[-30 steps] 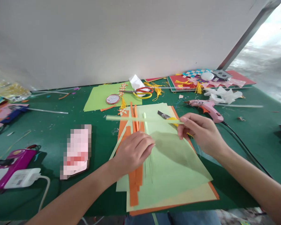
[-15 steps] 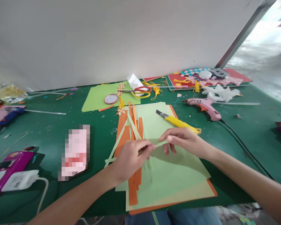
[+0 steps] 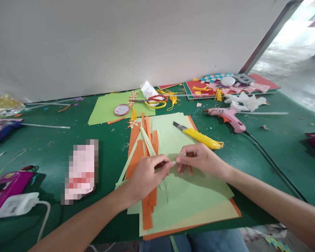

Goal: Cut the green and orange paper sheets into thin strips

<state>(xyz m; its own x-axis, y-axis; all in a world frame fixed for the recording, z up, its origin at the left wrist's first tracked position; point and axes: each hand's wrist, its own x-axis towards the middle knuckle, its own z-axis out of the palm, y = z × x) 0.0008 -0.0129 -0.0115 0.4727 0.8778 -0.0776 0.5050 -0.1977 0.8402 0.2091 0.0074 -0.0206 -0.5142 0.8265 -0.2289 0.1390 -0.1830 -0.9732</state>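
Observation:
A small pale green paper strip [image 3: 174, 162] is pinched between my two hands, mostly hidden by the fingers. My left hand [image 3: 149, 175] is closed on its left end, above a bundle of orange paper strips [image 3: 147, 213] and light green paper strips [image 3: 131, 159]. At the strip's right end, my right hand [image 3: 195, 159] pinches it with thumb and forefinger. Beneath both hands lies a stack of light green paper sheets [image 3: 194, 206] with orange paper showing at its edges. A yellow utility knife [image 3: 199, 137], blade out, rests on the stack just beyond my right hand.
Scissors [image 3: 157, 101], a round tin [image 3: 122, 110] and yellow tassels lie toward the wall. A pink glue gun [image 3: 228, 117] with a black cord [image 3: 273, 162] is at right. On the left are a blurred-out pink object [image 3: 80, 171] and a purple-white device [image 3: 13, 190].
My right hand has moved left along the green strip, closing its fingers near my left fingertips. Less of the strip shows between the hands. The whole view has shifted slightly.

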